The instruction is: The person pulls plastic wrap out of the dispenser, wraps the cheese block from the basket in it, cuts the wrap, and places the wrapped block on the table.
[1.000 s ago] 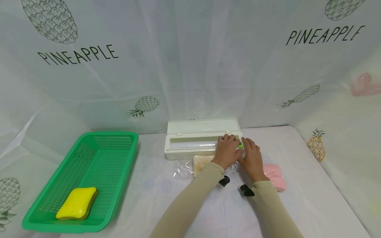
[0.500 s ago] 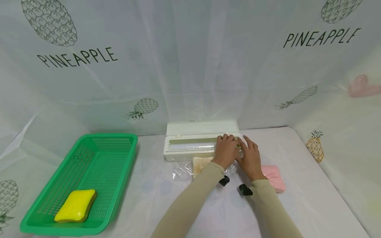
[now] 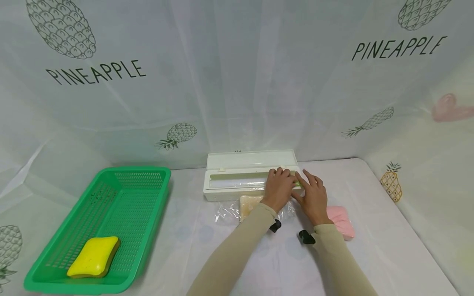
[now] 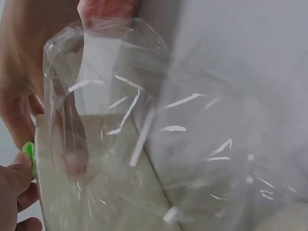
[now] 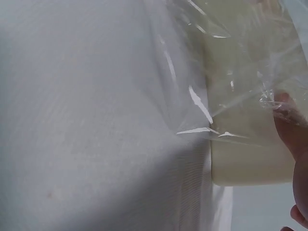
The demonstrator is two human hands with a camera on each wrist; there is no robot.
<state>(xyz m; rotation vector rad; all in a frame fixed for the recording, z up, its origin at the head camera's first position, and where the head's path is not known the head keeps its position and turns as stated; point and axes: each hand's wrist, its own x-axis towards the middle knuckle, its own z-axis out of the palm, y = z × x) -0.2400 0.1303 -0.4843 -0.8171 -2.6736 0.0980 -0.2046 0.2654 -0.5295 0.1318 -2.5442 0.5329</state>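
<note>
A white cling film dispenser (image 3: 231, 195) stands at the back of the table with its lid up and a roll inside. My left hand (image 3: 277, 190) curls its fingers over the box's right part; a digit touches the small green slide cutter (image 4: 30, 154). My right hand (image 3: 312, 201) grips the right end, its index finger beside the cutter and its thumb (image 5: 288, 127) against the front over the film. Clear cling film (image 4: 144, 120) hangs loosely down the box front. A pale sponge-like block (image 3: 249, 205) lies on film before the box, partly hidden by my left arm.
A green basket (image 3: 155, 230) stands at the left, holding a yellow sponge (image 3: 94, 257). A pink block (image 3: 341, 222) lies right of my right wrist. Behind the box rises a pineapple-print curtain (image 3: 237, 82). Black wrist cameras sit under both wrists.
My right fingers spread a little and the right thumb shifts left along the box front. The left hand moves slightly left. The dispenser, basket and blocks keep their places.
</note>
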